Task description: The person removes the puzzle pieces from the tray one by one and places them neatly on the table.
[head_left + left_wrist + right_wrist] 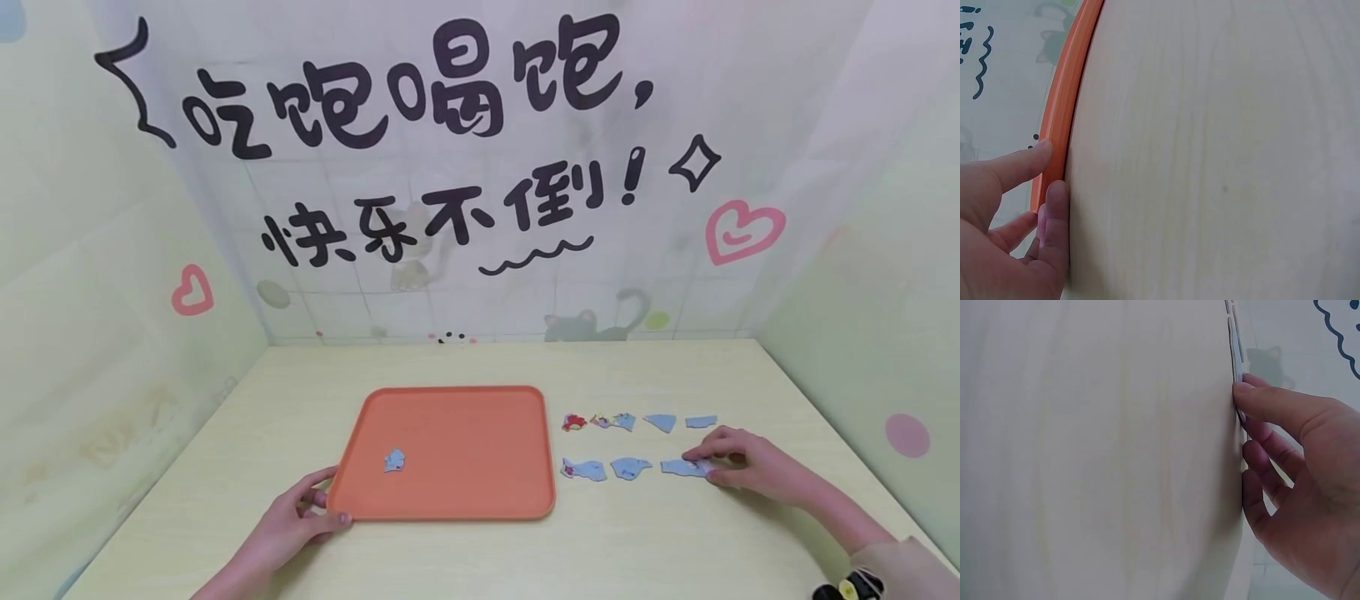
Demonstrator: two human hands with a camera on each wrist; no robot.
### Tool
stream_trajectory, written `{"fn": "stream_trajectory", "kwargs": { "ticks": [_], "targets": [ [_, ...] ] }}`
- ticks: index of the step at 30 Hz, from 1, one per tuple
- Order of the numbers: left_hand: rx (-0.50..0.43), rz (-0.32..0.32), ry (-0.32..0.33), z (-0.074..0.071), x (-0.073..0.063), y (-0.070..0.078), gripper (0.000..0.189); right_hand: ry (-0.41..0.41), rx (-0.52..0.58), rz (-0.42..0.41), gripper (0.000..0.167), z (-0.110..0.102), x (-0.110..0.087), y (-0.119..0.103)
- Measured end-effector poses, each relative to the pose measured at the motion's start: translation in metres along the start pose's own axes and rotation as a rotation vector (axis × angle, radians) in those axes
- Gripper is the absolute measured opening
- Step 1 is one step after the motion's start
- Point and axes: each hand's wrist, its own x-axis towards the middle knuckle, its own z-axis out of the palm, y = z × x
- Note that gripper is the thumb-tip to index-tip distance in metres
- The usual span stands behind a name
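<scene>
An orange rectangular tray (480, 492) lies flat on the table. One light-blue torn picture piece (393, 460) sits on its left part. My left hand (288, 518) grips the near left corner, thumb at the front rim and fingers at the side; in the left wrist view this hand (1004, 219) meets the orange rim (1060, 125). To the right of the tray, my right hand (757, 467) pinches the right end of a light-blue strip-like torn piece (678, 468) in the near row. The right wrist view shows thumb and fingers of that hand (1310, 456) at the piece's edge.
Beside the tray, two torn pieces (583, 469) (631, 468) share the near row. Behind them runs a far row with a red piece (574, 422), a blue-and-yellow piece (622, 422), a triangular piece (661, 423) and a small strip (701, 422). Printed sheets (480, 300) wall the table.
</scene>
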Motion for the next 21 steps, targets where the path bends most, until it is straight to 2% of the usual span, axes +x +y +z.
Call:
{"fn": "stream_trajectory", "kwargs": {
  "ticks": [8, 21],
  "targets": [
    [0.000, -0.008, -0.001, -0.0002, 0.0000, -0.0005, 0.085, -0.026, 0.026, 0.015, 0.026, -0.0012, 0.0002, 0.0011],
    [-0.001, -0.002, -0.009, -0.0012, -0.0015, 0.0013, 0.084, -0.011, 0.044, 0.020, 0.026, 0.0004, 0.0000, 0.0019]
  ]
}}
